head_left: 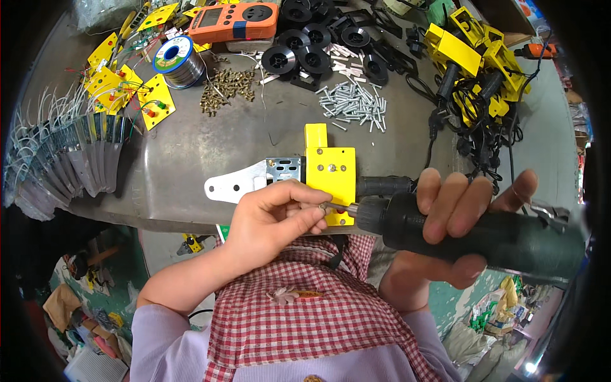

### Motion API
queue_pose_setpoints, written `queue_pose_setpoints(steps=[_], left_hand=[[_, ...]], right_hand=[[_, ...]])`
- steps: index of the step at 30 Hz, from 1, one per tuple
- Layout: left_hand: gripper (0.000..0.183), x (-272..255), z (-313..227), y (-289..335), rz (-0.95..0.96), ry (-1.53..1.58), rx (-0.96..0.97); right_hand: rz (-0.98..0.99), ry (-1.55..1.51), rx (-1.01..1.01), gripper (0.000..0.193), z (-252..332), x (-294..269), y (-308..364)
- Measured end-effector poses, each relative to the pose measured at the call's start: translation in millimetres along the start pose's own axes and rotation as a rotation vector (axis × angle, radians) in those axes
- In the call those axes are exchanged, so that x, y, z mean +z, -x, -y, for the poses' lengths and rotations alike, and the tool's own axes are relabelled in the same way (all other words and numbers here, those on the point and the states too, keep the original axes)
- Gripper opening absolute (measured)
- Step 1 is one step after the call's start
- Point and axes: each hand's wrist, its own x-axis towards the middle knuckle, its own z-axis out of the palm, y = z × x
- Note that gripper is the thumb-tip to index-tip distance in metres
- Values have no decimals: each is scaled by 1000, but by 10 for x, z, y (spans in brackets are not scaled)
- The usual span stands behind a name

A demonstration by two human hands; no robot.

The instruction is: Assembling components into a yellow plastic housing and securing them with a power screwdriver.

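My right hand [455, 204] wraps round a black electric screwdriver [528, 245], held level with its bit [344, 207] pointing left. At the bit's tip, the thumb and forefinger of my left hand [270, 216] pinch a small brass-coloured screw [324, 206], mostly hidden by the fingers. Both hands are over the near edge of a yellow box-shaped housing [331, 181], which lies on the table with screws in its face. A silvery slotted bracket and a pale rounded plate [228, 184] extend to its left. A black ribbed handle or cable sleeve [385, 185] extends to its right.
Brass screws [226, 91] and long silvery screws [356, 104] lie in piles beyond the housing. Farther back are a solder spool [179, 62], an orange multimeter [235, 21] and black discs [312, 58]. Wired clear strips [83, 156] stand left; yellow housings with cords [455, 51] crowd the right.
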Motion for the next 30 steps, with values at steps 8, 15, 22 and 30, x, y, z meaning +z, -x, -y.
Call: queue_pose_setpoints(steps=[8,15,22,30], left_hand=[[21,6,-79,-40,-16,-450,187],[22,33,-101,-14,-16,-480,131],[19,49,-94,-2,18,-154,-78],[24,54,-44,-105,32,-416,172]], right_hand=[[-90,12,38,83,19,32,-29],[-3,-97,57,89,52,-122,-59],[-99,-81,37,77,46,30,-61],[-11,-44,-10,83,79,-26,-85]])
